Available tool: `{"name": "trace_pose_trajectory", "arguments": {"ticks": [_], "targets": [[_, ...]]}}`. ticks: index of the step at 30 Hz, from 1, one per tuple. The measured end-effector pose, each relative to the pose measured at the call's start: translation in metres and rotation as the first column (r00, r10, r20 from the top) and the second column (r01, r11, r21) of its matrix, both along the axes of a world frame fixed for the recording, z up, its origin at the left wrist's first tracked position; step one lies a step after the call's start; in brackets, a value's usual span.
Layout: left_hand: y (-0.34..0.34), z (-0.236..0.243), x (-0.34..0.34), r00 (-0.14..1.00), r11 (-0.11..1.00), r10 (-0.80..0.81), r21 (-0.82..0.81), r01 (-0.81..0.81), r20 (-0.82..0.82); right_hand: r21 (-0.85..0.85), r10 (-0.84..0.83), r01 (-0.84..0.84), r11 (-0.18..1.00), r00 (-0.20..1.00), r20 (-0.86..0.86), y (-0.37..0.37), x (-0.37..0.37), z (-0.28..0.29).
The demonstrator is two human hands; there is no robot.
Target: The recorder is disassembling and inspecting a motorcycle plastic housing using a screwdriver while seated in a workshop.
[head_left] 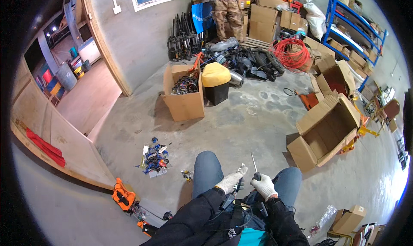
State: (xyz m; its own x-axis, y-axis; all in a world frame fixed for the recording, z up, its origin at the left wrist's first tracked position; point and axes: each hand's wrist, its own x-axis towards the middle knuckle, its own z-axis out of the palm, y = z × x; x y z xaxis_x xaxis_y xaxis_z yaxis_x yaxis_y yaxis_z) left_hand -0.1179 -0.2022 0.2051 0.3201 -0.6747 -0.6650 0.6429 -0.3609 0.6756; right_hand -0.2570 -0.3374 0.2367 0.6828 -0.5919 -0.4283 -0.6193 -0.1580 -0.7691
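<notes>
My right hand (264,186), in a white knit glove, is closed around the dark handle of a screwdriver (254,162), its metal shaft pointing up and away. Just left of it, my left hand (232,181), gloved the same way, closes on a small dark part with a cable (238,186). A small white piece shows at its fingertips; its exact kind is too small to make out. Both hands are above my lap, between my knees, and the screwdriver tip stands apart from the left hand.
On the floor to the left lie a pile of small blue and black parts (155,158) and a few yellowish bits (186,174). Cardboard boxes stand ahead (185,107) and right (327,132), near a yellow-lidded black bin (216,84). A person (227,13) stands by the far wall.
</notes>
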Motion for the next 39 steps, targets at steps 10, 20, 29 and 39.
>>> {"name": "trace_pose_trajectory", "arguments": {"ticks": [10,20,29,39], "targets": [[0.005,0.005,0.003,0.988,0.987,0.014,-0.154,-0.038,-0.154,0.106,0.041,-0.038,0.994,0.999,-0.018,0.010,0.002,0.019],[0.009,-0.007,0.012,0.975,0.973,-0.049,-0.230,-0.003,-0.218,0.051,0.086,-0.090,0.995,0.993,0.079,0.004,0.004,-0.019],[0.004,0.008,0.007,0.984,0.987,-0.107,-0.138,0.087,-0.140,-0.138,0.116,-0.109,0.984,0.992,0.047,-0.001,-0.002,-0.016],[0.004,0.017,0.002,0.986,0.979,-0.120,-0.177,0.097,-0.119,-0.165,0.130,-0.121,0.979,0.991,0.041,-0.003,-0.004,-0.025]]}}
